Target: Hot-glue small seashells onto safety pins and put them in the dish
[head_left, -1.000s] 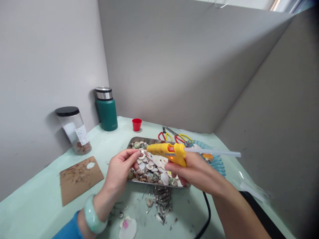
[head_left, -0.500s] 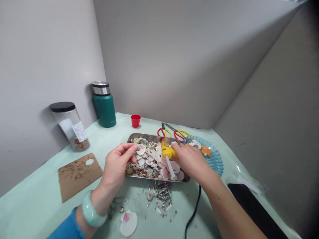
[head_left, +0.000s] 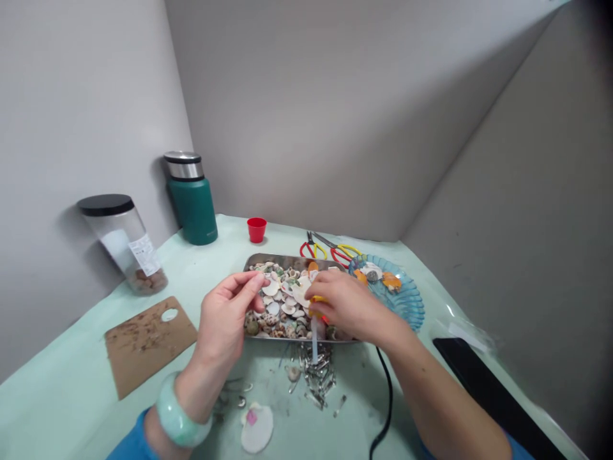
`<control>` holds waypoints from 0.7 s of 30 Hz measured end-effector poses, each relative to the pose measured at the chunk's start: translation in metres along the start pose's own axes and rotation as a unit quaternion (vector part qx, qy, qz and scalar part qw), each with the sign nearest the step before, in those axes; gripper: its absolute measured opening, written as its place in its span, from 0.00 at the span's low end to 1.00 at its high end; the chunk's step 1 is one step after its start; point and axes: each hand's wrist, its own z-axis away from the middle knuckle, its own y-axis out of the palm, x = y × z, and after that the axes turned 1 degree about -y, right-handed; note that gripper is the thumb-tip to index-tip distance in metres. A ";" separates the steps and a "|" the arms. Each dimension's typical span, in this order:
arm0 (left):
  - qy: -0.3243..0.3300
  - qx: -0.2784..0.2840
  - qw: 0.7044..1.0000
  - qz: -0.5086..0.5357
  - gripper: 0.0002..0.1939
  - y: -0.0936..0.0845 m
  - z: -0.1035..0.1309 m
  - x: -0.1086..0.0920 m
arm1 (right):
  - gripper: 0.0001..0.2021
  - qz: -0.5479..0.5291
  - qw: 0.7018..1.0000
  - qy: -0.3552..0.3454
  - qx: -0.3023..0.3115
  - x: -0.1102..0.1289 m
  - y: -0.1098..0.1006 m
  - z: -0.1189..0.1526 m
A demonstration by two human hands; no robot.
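Observation:
My left hand (head_left: 230, 310) is raised at the left edge of the metal tray (head_left: 306, 340), thumb and forefinger pinched on something small and pale that I cannot make out. Over the tray's right side, my right hand (head_left: 349, 303) grips a yellow glue gun (head_left: 317, 305), mostly covered by my fingers. A whitish glue stick (head_left: 315, 342) sticks out of it toward me. Mixed shells (head_left: 282, 300) fill the tray. Below it lie a heap of metal safety pins (head_left: 318, 377) and a white scallop shell (head_left: 257, 429) with a pink patch.
A brown board (head_left: 148, 345), a lidded jar (head_left: 129, 246), a green bottle (head_left: 193, 204) and a red cup (head_left: 257, 230) stand or lie left and behind. Scissors (head_left: 342, 252), a blue plate (head_left: 409, 300) with shells, a black cord (head_left: 389, 409) and a black flat object (head_left: 488, 390) are rightward.
My right hand has moved slightly left and turned the glue gun, so its glue stick points more straight down. My left hand keeps its pinch. The view has shifted slightly.

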 end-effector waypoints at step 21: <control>0.013 -0.001 1.000 0.020 0.14 -0.008 -0.007 0.006 | 0.08 0.009 0.997 -0.075 0.027 0.020 0.036 -0.049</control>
